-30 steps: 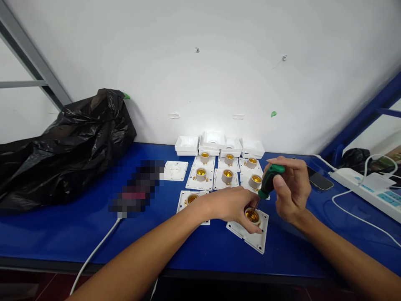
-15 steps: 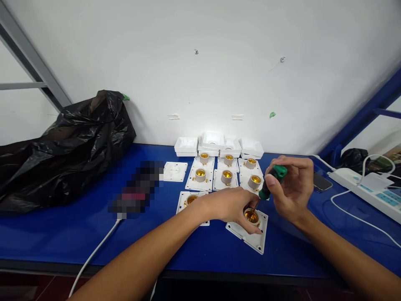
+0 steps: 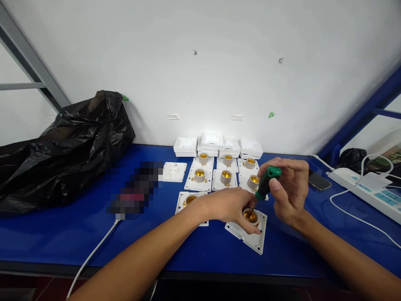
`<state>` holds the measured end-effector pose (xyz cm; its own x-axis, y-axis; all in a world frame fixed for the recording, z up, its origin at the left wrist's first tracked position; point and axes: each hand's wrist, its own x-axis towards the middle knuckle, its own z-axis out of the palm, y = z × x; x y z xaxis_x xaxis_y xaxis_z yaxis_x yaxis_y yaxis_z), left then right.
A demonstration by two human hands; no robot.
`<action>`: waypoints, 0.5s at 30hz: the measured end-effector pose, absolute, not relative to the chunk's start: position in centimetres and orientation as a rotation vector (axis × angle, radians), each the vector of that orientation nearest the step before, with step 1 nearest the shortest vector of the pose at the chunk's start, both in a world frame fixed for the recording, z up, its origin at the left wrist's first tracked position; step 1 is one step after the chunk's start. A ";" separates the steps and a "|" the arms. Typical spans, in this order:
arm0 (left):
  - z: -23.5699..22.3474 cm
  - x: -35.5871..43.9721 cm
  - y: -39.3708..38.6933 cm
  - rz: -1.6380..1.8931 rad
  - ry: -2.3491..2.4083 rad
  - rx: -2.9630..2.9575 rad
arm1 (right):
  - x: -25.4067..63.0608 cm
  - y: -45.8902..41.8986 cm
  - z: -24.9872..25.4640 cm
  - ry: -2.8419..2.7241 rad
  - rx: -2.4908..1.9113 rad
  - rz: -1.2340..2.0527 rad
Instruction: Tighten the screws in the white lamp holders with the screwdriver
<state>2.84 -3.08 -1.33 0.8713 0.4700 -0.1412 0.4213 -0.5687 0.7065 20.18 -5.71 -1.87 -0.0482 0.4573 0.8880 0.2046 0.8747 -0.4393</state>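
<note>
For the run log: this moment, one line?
left hand: steadies lamp socket plate | right hand: green screwdriver, tip in socket | blue table

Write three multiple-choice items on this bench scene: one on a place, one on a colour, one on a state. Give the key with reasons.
1. Where does the black plastic bag lie?
A. left end of the bench
B. right end
C. under the bench

2. What colour is the screwdriver handle?
A. red
B. green
C. yellow

3. How is the lamp holder nearest the person kept in place?
A. clamped in a vice
B. left free
C. steadied by the left hand

Key: 1 A, it sits at the left against the wall. 2 B, green handle in the right hand. 3 C, the fingers rest around its socket.
</note>
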 end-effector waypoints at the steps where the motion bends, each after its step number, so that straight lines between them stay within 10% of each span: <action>1: -1.4 2.8 -3.1 0.078 0.641 2.253 | 20.2 -5.7 -1.9 -1.615 -0.547 0.221; 15: -1.3 2.9 -3.1 0.089 0.642 2.236 | 20.0 -5.7 -1.4 -1.651 -0.479 0.144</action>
